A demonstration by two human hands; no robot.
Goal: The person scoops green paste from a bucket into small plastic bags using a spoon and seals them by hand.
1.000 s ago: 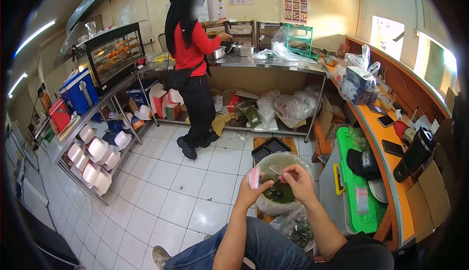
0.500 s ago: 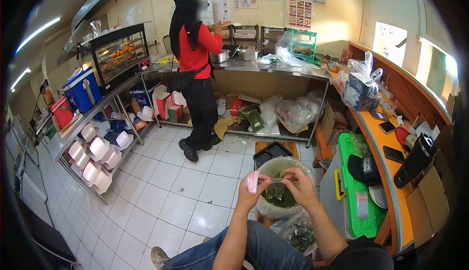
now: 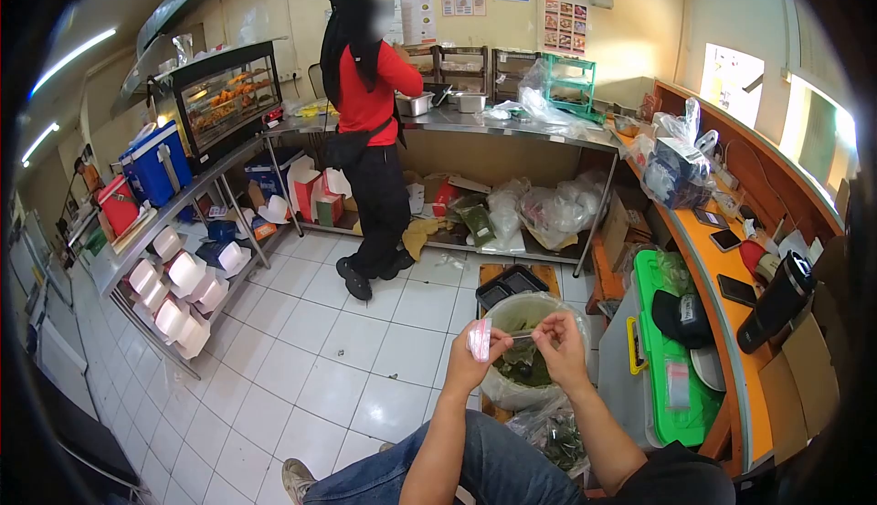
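Note:
A small clear zip bag [image 3: 522, 348] hangs between my two hands, its top edge stretched nearly level. My left hand [image 3: 468, 359] pinches one end of that edge. A bunch of small zip bags with pink stripes [image 3: 480, 340] is also tucked in my left hand. At the other end, my right hand [image 3: 564, 352] pinches the edge between thumb and fingers. Below is a white tub [image 3: 494, 384] lined with clear plastic, with dark green stuff [image 3: 539, 375] inside. What the stretched bag contains is hard to make out against the green.
A black tray [image 3: 513, 286] lies beyond the tub. By my right knee sits a plastic bag with dark contents [image 3: 559, 439]. To the right stand a green-lidded box [image 3: 681, 418] and an orange counter [image 3: 708, 290] with phones. A person in red [image 3: 370, 131] stands at the steel table [image 3: 475, 124].
Both hands have moved slightly, and the zip bag's top edge is now pulled straighter between them. The person in red has lowered a raised hand.

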